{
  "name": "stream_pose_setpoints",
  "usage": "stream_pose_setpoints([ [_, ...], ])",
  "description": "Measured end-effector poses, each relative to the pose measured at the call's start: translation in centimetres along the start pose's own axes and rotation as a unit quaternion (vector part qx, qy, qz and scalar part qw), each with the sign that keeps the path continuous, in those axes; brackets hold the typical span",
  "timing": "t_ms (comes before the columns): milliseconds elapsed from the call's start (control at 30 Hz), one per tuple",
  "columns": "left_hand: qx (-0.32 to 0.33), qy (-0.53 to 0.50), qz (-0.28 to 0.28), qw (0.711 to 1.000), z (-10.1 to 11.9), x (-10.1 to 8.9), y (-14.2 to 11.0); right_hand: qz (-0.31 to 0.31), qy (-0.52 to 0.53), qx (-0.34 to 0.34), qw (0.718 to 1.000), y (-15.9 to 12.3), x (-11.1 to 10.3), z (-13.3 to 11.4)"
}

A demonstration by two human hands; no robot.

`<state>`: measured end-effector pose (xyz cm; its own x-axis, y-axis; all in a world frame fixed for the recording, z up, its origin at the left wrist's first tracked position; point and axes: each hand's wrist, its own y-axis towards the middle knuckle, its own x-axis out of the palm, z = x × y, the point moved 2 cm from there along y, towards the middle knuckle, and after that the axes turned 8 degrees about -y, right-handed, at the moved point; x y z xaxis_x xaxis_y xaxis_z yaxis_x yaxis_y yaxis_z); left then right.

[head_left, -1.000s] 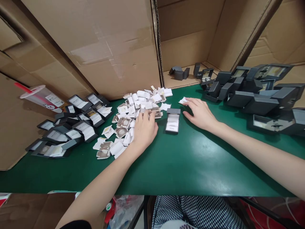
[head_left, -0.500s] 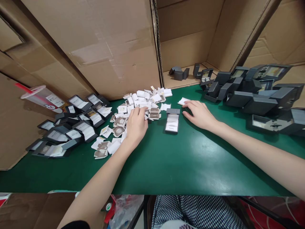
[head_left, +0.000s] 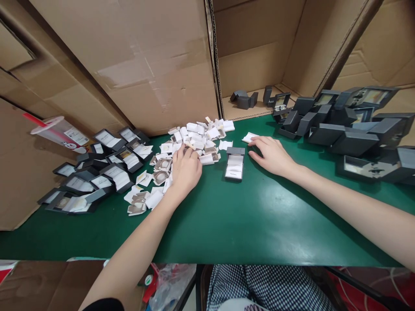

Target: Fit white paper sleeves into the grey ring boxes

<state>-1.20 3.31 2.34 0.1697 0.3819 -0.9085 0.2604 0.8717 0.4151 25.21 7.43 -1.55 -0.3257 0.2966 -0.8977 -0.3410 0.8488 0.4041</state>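
**Left hand digs back into the pile of inserts**

The left hand (head_left: pixel 185 169) has slid a little further left and inward over the last second, off the edge of the heap and onto the middle of the white and beige insert pads (head_left: pixel 191 140). Its fingers are curled down into the loose pieces, fingertips buried among them; whether they have pinched one yet I cannot tell from here. It looks to me like the picking of one pad is under way, not finished.

The right hand (head_left: pixel 272 155) has barely shifted. It lies flat and relaxed on the green table (head_left: pixel 246 220), fingers spread, holding nothing, its fingertips just beside a stray white pad (head_left: pixel 249 137).

Between the two hands the open grey jewellery box (head_left: pixel 234 163) sits where it was, lid up, white lining showing. Filled open boxes (head_left: pixel 103 172) crowd the left; empty grey boxes (head_left: pixel 350 125) are piled at the right.
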Motion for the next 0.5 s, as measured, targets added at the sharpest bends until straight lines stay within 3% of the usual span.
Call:
stream_pose_setpoints([
  [333,-0.018,-0.024,-0.033,0.999,0.4,-0.7,0.1,-0.008,0.02,0.008,1.0,0.1,-0.2,-0.1],
  [500,-0.01,-0.042,-0.006,0.999,0.8,-1.4,0.1,0.007,0.034,0.017,0.999,0.1,-0.3,0.0],
])
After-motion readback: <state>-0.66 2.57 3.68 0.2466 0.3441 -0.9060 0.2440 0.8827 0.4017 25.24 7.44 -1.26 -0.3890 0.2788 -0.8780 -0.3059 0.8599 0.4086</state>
